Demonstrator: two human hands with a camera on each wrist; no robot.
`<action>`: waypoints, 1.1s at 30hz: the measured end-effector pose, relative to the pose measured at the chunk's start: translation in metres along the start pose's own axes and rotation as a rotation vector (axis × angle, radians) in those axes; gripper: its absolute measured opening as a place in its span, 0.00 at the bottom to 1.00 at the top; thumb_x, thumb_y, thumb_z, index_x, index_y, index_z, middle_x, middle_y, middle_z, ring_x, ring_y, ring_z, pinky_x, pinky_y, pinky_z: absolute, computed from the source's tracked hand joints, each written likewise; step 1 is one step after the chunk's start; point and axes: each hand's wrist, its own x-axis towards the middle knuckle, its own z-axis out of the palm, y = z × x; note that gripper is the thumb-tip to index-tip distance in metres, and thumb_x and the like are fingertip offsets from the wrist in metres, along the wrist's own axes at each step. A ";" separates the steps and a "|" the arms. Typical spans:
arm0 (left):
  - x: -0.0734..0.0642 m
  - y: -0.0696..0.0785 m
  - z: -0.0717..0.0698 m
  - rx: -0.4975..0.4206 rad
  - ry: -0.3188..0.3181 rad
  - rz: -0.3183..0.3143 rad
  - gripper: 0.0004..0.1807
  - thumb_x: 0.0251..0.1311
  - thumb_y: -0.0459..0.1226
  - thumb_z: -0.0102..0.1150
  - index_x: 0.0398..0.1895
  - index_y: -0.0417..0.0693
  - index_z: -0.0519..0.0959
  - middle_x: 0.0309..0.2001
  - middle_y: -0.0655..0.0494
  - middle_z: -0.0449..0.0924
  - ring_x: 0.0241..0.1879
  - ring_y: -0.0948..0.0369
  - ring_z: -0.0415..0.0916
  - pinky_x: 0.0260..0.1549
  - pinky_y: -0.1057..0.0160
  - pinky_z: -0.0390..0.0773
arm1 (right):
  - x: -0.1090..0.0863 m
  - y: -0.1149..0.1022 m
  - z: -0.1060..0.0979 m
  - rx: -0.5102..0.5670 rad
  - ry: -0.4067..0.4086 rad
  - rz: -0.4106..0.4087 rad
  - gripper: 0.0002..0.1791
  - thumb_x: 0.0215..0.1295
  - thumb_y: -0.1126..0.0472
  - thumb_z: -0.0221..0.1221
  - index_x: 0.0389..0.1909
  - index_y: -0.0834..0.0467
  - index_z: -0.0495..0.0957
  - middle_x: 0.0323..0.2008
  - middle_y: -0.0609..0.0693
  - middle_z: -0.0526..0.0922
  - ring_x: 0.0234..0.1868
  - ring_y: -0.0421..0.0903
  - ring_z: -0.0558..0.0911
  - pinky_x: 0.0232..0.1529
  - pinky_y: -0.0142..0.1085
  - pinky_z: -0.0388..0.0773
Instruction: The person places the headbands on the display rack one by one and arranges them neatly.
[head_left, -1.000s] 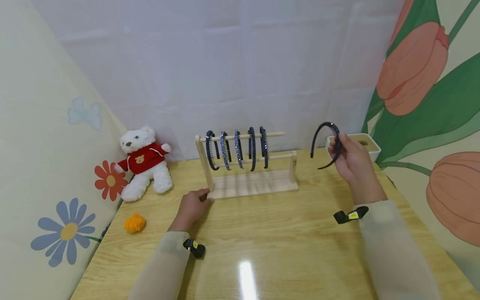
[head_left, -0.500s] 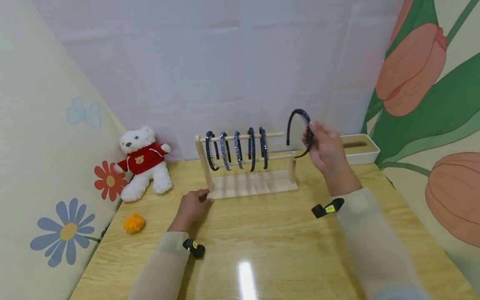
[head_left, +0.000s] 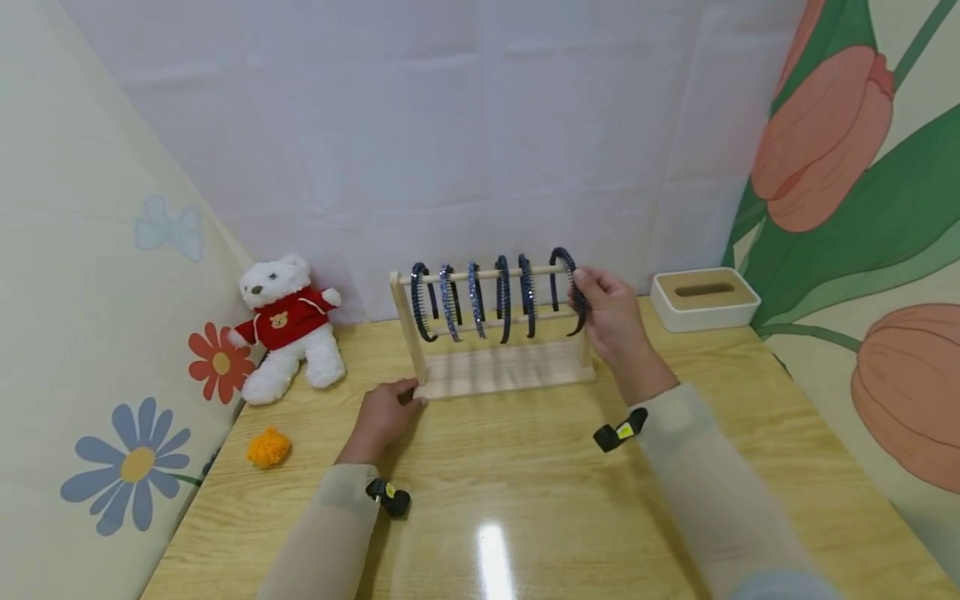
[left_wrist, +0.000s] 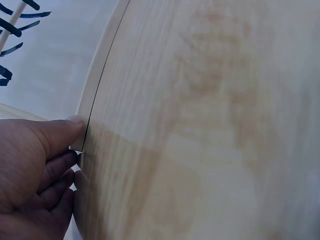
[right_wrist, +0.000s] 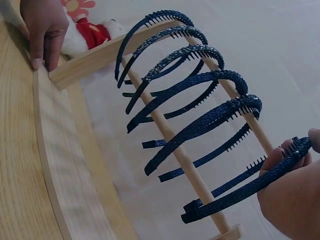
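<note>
A wooden rack (head_left: 510, 367) with two horizontal rods stands at the back of the table, and several dark blue glittery headbands (head_left: 477, 300) hang along it. At the rack's right end my right hand (head_left: 611, 317) pinches another dark headband (head_left: 567, 287) by its side, its arch around the free end of the top rod. In the right wrist view the tips of this headband (right_wrist: 240, 187) lie across the lower rod. My left hand (head_left: 384, 417) grips the left front corner of the rack's base (left_wrist: 92, 100), thumb on top and fingers curled below.
A white plush bear (head_left: 288, 325) in a red sweater sits at the left against the wall. An orange knitted ball (head_left: 268, 447) lies in front of it. A white tissue box (head_left: 705, 312) with a wooden lid stands at the back right.
My right hand has carried the headband leftward from beside the tissue box to the right end of the rack, over the top rod's end. The left hand has stayed on the base.
</note>
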 end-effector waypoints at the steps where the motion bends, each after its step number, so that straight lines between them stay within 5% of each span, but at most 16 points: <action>1: 0.000 0.000 0.000 -0.001 0.002 -0.001 0.27 0.76 0.41 0.66 0.74 0.40 0.79 0.73 0.35 0.77 0.73 0.35 0.73 0.73 0.35 0.73 | 0.000 0.003 0.001 0.002 0.002 0.006 0.16 0.81 0.69 0.59 0.30 0.51 0.84 0.28 0.45 0.83 0.31 0.39 0.82 0.37 0.28 0.84; 16: 0.001 0.002 0.000 -0.005 0.002 -0.001 0.27 0.77 0.40 0.66 0.74 0.39 0.79 0.73 0.36 0.77 0.73 0.36 0.74 0.73 0.36 0.74 | 0.002 0.015 0.011 -0.044 0.035 0.058 0.03 0.82 0.65 0.60 0.46 0.59 0.82 0.47 0.55 0.82 0.42 0.42 0.84 0.47 0.29 0.87; 33: 0.001 -0.001 0.001 0.002 -0.005 -0.012 0.28 0.77 0.40 0.65 0.75 0.39 0.77 0.74 0.35 0.76 0.74 0.36 0.74 0.73 0.36 0.74 | 0.002 0.019 0.010 -0.041 0.009 0.053 0.04 0.82 0.63 0.61 0.45 0.58 0.82 0.42 0.53 0.84 0.40 0.41 0.84 0.47 0.31 0.87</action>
